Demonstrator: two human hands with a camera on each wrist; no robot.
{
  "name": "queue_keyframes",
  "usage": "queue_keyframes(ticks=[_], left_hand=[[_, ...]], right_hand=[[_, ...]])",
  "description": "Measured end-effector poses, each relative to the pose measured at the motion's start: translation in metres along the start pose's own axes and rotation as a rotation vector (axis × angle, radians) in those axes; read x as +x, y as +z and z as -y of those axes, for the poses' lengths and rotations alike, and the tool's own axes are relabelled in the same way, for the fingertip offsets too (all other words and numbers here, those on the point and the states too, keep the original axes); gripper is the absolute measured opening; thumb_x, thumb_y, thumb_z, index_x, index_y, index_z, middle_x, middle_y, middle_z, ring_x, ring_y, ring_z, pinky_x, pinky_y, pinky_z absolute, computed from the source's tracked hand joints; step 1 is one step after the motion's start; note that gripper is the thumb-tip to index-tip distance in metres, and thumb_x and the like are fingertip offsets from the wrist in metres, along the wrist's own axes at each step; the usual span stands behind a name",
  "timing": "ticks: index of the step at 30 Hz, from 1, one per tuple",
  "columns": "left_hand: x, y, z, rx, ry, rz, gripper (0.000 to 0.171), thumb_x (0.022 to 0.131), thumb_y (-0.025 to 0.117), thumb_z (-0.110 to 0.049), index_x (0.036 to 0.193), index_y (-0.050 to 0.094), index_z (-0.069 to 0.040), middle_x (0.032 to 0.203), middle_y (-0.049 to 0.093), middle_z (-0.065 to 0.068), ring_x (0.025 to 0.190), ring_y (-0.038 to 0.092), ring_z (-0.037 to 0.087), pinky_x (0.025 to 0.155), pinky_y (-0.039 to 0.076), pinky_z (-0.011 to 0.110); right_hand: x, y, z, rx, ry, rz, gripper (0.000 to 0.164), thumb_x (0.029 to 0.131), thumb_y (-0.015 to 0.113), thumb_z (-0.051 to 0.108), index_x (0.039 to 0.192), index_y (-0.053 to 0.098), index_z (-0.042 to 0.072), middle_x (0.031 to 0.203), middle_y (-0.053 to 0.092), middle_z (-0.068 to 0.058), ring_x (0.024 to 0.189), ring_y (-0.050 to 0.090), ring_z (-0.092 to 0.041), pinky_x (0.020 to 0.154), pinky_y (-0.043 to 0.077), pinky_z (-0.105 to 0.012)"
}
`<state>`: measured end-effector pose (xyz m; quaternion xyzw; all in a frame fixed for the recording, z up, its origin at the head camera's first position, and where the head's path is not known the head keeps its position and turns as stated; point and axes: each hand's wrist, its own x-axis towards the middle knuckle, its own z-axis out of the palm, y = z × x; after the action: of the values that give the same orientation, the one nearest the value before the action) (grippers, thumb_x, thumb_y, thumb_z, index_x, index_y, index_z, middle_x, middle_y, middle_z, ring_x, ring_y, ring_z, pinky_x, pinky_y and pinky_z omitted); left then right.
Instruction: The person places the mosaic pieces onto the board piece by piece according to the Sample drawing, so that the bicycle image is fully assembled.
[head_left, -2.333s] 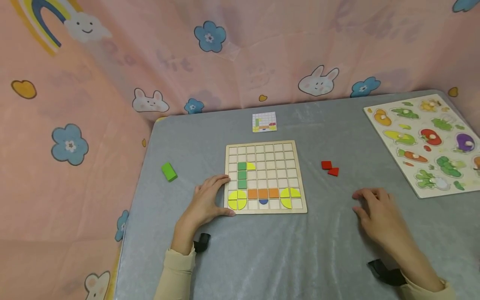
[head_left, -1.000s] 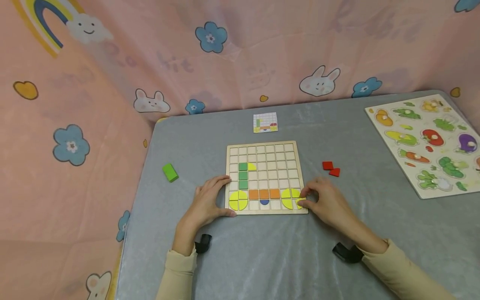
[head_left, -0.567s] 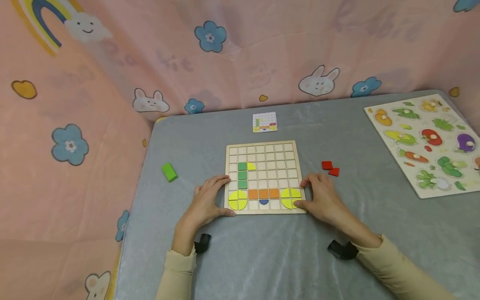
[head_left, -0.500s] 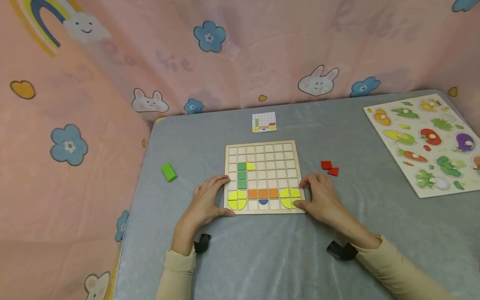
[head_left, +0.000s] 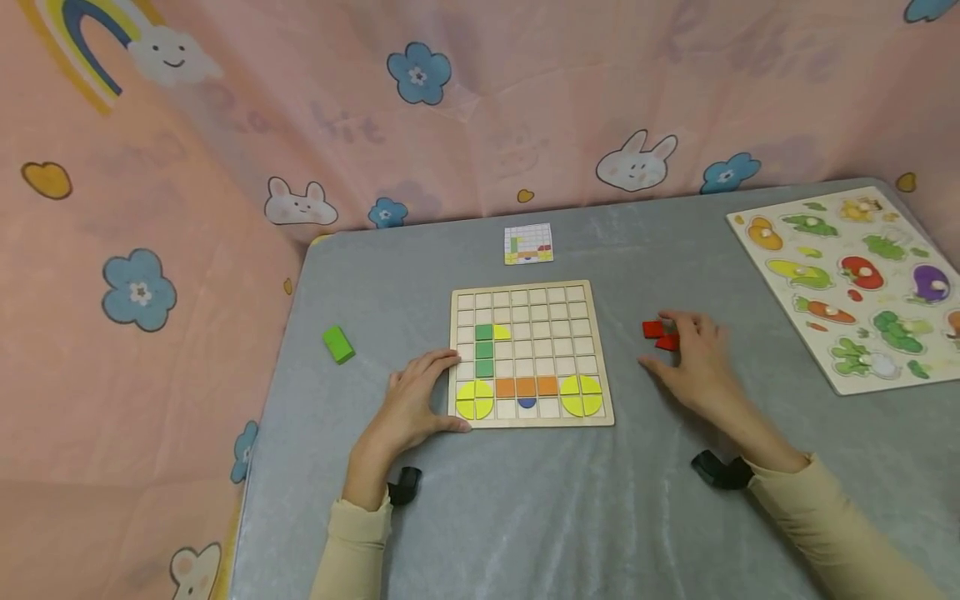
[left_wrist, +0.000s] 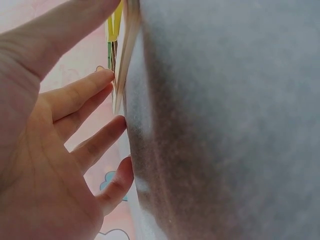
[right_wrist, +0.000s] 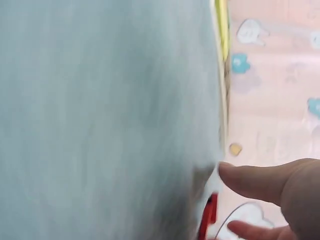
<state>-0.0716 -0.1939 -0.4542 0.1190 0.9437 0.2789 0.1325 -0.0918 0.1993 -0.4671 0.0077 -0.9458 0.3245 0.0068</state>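
Observation:
A wooden grid board [head_left: 540, 342] lies flat on the table. It holds green squares [head_left: 483, 350], orange squares [head_left: 527, 387], a blue half circle [head_left: 527, 402] and yellow quarter circles that form two full discs [head_left: 581, 396]. My left hand [head_left: 411, 400] rests at the board's left side, thumb by the front corner and extended fingertips against the edge. To the right of the board, my right hand [head_left: 701, 367] reaches over two red pieces [head_left: 653, 330], thumb and fingers spread apart; its fingers partly cover the nearer piece. The right wrist view shows red [right_wrist: 209, 215] below the thumb.
A small pattern card [head_left: 528, 243] lies behind the board. Light green blocks [head_left: 339, 344] sit to the left. At the far right is a vegetable puzzle board [head_left: 855, 292]. A pink printed cloth [head_left: 480, 108] hangs behind the grey table.
My right hand set a yellow quarter circle into the board's lower right, finishing a disc there, then let go and moved right to the red pieces. My left hand has stayed put.

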Motion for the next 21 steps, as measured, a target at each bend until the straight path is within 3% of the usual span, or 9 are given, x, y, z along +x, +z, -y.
queue_keyframes(ticks=[10, 17, 21], left_hand=[[0.000, 0.001, 0.002, 0.000, -0.001, 0.000, 0.099, 0.071, 0.101, -0.029, 0.156, 0.053, -0.013, 0.166, 0.045, 0.003, 0.156, 0.038, 0.029, 0.110, 0.032, 0.058], [-0.001, 0.000, 0.001, 0.001, 0.004, -0.005, 0.099, 0.072, 0.100, -0.030, 0.156, 0.052, -0.013, 0.166, 0.045, 0.003, 0.156, 0.038, 0.030, 0.110, 0.032, 0.057], [-0.001, 0.000, 0.001, 0.000, 0.008, -0.007, 0.099, 0.072, 0.100, -0.030, 0.157, 0.052, -0.013, 0.167, 0.045, 0.003, 0.156, 0.039, 0.030, 0.110, 0.032, 0.058]], right_hand=[[0.023, -0.009, -0.010, -0.008, -0.058, 0.062, 0.031, 0.095, 0.077, 0.005, 0.119, 0.067, -0.010, 0.120, 0.058, -0.035, 0.118, 0.044, -0.053, 0.099, 0.036, -0.064], [0.026, -0.007, 0.008, -0.043, -0.160, 0.136, 0.025, 0.090, 0.082, 0.008, 0.110, 0.074, -0.004, 0.096, 0.067, -0.021, 0.093, 0.055, -0.036, 0.082, 0.039, -0.047], [0.022, 0.000, 0.024, -0.008, -0.212, 0.180, 0.025, 0.088, 0.084, 0.008, 0.110, 0.075, -0.001, 0.101, 0.071, -0.018, 0.099, 0.057, -0.036, 0.089, 0.041, -0.050]])
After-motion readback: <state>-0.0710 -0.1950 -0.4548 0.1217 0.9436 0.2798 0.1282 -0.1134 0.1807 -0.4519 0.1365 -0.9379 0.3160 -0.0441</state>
